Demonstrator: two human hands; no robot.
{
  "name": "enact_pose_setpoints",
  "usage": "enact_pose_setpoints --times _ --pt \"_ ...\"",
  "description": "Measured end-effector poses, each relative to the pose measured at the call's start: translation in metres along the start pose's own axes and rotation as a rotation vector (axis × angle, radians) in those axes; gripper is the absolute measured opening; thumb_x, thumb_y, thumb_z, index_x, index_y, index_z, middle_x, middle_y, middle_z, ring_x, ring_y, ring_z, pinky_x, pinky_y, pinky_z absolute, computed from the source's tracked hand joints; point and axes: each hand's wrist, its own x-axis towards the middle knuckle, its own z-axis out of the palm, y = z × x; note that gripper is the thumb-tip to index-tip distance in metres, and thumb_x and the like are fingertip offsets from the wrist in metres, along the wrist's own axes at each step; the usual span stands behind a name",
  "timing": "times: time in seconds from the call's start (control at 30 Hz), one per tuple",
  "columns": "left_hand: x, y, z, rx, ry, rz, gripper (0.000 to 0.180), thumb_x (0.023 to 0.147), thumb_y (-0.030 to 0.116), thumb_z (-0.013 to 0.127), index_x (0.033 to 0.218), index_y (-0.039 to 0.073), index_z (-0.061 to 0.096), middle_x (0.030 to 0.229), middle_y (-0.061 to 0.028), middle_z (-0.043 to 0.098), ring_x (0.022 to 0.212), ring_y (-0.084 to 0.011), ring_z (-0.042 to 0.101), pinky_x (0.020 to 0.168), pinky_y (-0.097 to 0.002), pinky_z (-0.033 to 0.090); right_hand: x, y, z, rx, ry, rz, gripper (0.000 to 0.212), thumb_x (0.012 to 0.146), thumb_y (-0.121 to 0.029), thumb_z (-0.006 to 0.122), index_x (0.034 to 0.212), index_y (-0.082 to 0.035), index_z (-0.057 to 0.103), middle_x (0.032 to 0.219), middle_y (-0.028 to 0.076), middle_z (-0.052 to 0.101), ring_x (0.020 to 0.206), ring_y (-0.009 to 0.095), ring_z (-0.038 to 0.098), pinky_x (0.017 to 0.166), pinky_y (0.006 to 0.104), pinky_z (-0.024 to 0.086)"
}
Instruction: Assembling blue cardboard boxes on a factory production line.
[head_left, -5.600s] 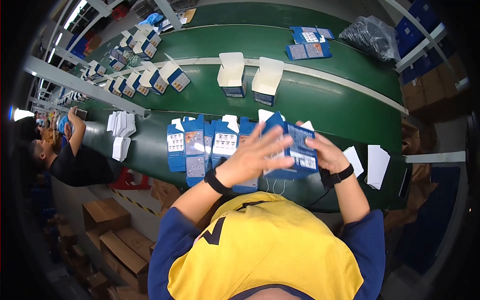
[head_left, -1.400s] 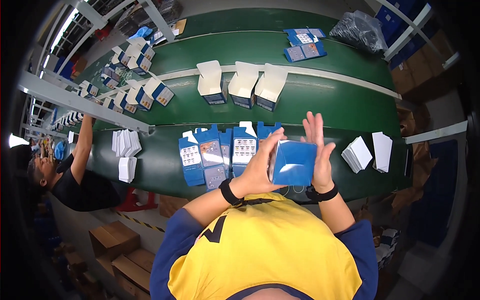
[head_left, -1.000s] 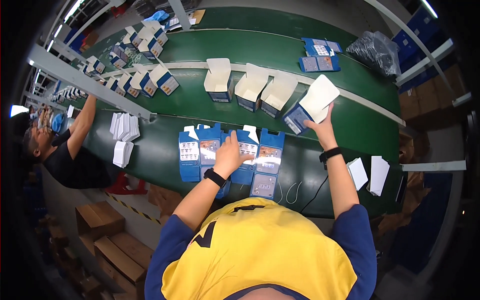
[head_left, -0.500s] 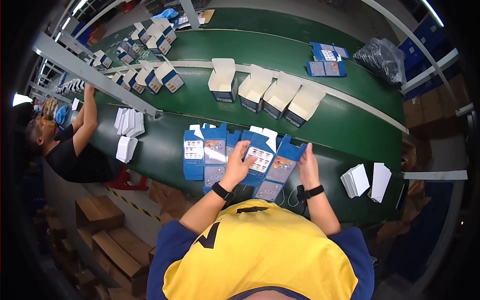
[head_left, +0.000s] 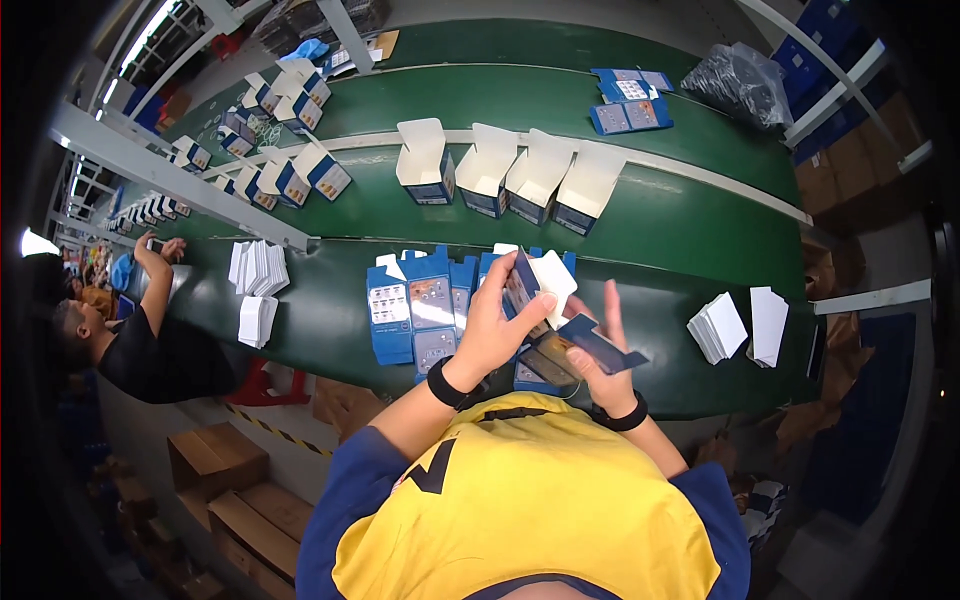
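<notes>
A blue printed carton, partly folded with its white inner flap raised, is held in front of my chest above the near bench. My left hand grips its left side, thumb on the near face. My right hand holds the blue flap at its right, thumb in front and a finger stretched upward; some fingers are hidden behind. Flat blue cartons lie in a stack beside my left hand. More flat cartons lie beneath the held one, mostly covered by it and my hands.
Opened cartons stand in a row on the green conveyor. White card stacks lie at right and left. Flat cartons and a plastic bag lie farther back. A co-worker stands left, beyond a metal post.
The flat carton has been lifted, turned and partly folded between my hands. My right hand has shifted its hold to the flap. The co-worker's arms have lowered.
</notes>
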Motion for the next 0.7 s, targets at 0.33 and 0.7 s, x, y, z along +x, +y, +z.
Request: enact_pose_setpoints --times 0.33,0.7 --pt "0.005 -0.01 0.004 0.346 0.034 -0.324 0.058 0.077 0.03 0.068 0.118 -0.002 0.043 0.098 -0.0125 0.059 0.088 -0.0185 0.057 0.077 -0.0291 0.045 0.0 -0.001 0.011 -0.283 -0.004 -0.071 0.102 0.076 -0.02 0.07 0.143 -0.01 -0.006 0.141 0.019 0.028 0.124 0.027 0.038 0.102 0.0366 0.032" --pt "-0.036 -0.007 0.022 -0.089 -0.533 -0.353 0.096 0.07 0.035 0.075 0.14 0.002 0.017 0.139 -0.0198 0.029 0.13 -0.0304 0.029 0.106 -0.0353 0.023 0.019 0.005 -0.016 0.087 0.316 0.004 0.132 0.055 -0.042 0.085 0.142 -0.007 -0.008 0.14 0.017 0.025 0.121 0.026 0.038 0.101 0.0371 0.031"
